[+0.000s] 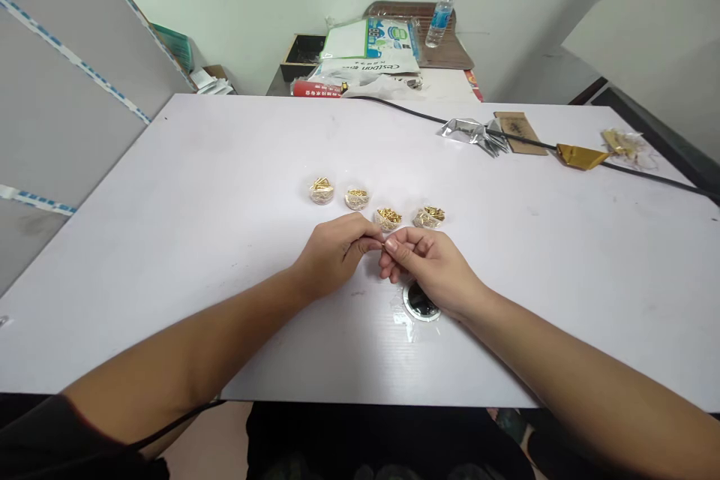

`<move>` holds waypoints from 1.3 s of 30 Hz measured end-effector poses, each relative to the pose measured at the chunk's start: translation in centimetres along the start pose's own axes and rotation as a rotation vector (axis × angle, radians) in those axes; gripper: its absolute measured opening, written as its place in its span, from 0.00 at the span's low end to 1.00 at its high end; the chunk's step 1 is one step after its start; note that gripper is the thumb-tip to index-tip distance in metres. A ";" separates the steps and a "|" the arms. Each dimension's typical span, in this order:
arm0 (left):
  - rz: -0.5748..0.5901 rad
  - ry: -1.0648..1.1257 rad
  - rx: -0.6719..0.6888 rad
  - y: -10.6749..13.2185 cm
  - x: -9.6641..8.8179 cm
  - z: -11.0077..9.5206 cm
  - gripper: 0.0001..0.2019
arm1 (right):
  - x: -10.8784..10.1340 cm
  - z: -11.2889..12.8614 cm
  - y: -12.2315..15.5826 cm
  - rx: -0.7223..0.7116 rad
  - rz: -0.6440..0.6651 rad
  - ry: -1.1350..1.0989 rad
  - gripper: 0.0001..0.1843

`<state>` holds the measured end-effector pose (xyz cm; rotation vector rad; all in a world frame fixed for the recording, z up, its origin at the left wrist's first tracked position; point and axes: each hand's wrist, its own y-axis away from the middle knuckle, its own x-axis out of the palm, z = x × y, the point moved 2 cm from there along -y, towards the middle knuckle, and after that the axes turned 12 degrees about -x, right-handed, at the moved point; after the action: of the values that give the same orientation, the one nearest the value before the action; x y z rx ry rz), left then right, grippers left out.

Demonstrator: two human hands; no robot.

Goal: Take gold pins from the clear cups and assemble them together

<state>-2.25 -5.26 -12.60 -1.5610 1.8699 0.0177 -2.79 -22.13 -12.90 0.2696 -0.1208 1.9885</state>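
My left hand [341, 251] and my right hand [424, 262] meet over the middle of the white table, fingertips pinched together. Between them shows a tiny gold-coloured piece [383, 244], too small to name. Just beyond my hands stand several small clear cups of gold-coloured metal parts: one at the far left [322, 191], another beside it [357, 199], a third [388, 220] right behind my fingertips and one more [429, 217] to the right. Under my right wrist lies a round black disc with a white rim [421, 301], partly covered.
A black cable [405, 111] runs along the back right of the table [225, 165], past silver foil [466, 131], a brown card [520, 133], gold foil [582, 157] and a small bag [624, 144]. Behind the table stand a water bottle [446, 4] and packages [368, 45].
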 end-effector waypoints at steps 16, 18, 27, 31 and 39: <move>0.321 0.574 -0.297 0.3 1.3 -1.0 0.17 | 0.9 -0.4 0.4 -0.105 -0.073 0.031 0.23; 0.308 0.550 -0.317 0.3 1.3 -0.9 0.17 | 1.0 -0.4 0.4 -0.107 -0.072 0.050 0.24; 0.285 0.488 -0.417 0.8 1.8 0.4 0.08 | 1.3 0.0 0.5 -0.180 -0.103 0.208 0.25; 0.295 0.520 -0.366 0.7 1.6 0.0 0.08 | 1.0 0.2 0.5 -0.220 -0.122 0.297 0.26; 0.302 0.456 -0.297 0.5 1.3 -0.2 0.07 | 0.9 0.2 0.5 -0.223 -0.118 0.304 0.26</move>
<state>-2.88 -6.36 -13.31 -1.5492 2.5492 0.0847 -3.60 -21.59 -12.48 -0.1665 -0.1274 1.8560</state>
